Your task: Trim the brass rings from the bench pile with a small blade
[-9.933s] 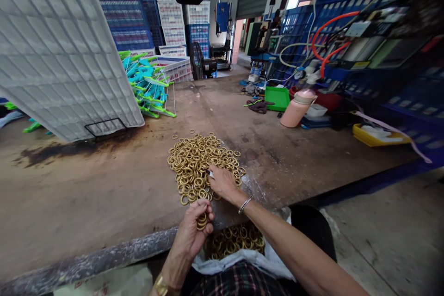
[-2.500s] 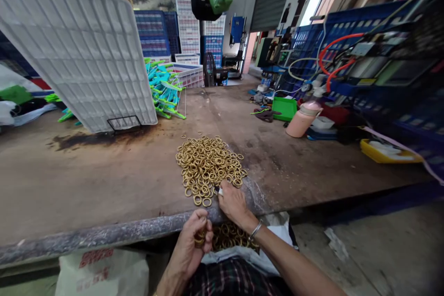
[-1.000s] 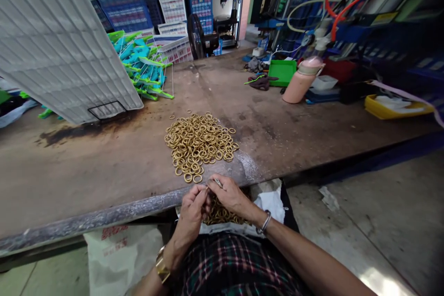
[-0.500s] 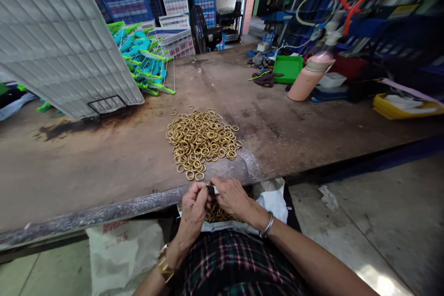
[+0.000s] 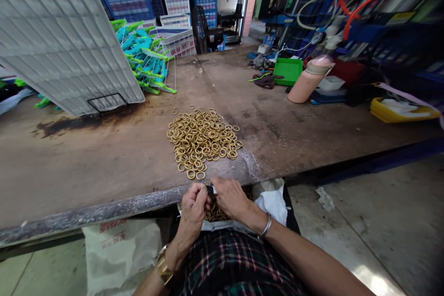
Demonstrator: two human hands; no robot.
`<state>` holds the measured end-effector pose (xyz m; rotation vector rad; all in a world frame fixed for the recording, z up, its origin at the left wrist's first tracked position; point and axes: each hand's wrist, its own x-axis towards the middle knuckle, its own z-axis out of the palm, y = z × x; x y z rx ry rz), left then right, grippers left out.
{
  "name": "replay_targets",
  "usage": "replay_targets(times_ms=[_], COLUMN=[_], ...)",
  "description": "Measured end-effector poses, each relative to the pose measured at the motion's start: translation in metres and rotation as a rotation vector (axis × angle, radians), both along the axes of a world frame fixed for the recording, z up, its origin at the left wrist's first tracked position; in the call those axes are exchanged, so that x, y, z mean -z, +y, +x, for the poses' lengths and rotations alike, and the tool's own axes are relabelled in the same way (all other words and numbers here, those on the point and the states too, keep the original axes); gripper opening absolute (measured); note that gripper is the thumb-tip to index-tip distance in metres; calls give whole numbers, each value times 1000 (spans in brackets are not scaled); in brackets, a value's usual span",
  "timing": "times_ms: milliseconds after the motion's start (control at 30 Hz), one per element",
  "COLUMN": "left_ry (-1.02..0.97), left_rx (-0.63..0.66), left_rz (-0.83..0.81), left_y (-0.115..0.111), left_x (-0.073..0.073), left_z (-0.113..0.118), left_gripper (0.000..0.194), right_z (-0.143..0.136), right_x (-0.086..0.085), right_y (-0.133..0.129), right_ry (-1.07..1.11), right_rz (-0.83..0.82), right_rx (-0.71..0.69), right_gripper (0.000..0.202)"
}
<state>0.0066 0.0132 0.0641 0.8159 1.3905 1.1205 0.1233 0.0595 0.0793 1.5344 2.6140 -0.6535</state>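
Observation:
My left hand [image 5: 194,208] is closed, thumb against its curled fingers, on a small black piece [image 5: 210,189] whose kind I cannot make out. My right hand [image 5: 233,200] meets it from the other side with bent fingers, and a bit of white shows at the fingertips. What the right fingers pinch is mostly hidden. Both hands are at the table's front edge, above a lap bag full of brass-coloured rings [image 5: 215,212]. Just beyond them, a loose pile of similar rings [image 5: 201,138] lies on the table.
On the brown table [image 5: 104,171], a ribbed grey-white panel [image 5: 69,41] leans at left before green and turquoise pieces [image 5: 147,58]. Farther right are a green tray [image 5: 288,71], a pink bottle [image 5: 307,83] and a yellow tray [image 5: 391,113]. A pale sack [image 5: 121,254] stands below.
The view has shifted very slightly. Both hands stay together over the lap bag with the black piece between them, and the ring pile looks the same.

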Motion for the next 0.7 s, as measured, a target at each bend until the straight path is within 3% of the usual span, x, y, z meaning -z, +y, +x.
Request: replay_targets(times_ms=[233, 333, 433, 533, 700], left_ry=[15, 29, -3, -175, -442], left_rx=[8, 35, 156, 190, 107], left_rz=[15, 29, 46, -4, -88], left_y=[-2, -7, -15, -18, -13], left_x=[1, -8, -19, -21, -8], left_z=[-4, -4, 0, 2, -7], left_gripper=[27, 27, 28, 27, 27], right_z=[-5, -4, 1, 4, -13], right_x=[-2, 1, 3, 7, 12], right_y=[-4, 2, 18, 33, 32], right_ry=[-10, -24, -96, -89, 39], right_rz=[-5, 10, 49, 87, 126], right_rx=[-3, -5, 81, 107, 119], right_gripper=[23, 24, 28, 29, 21])
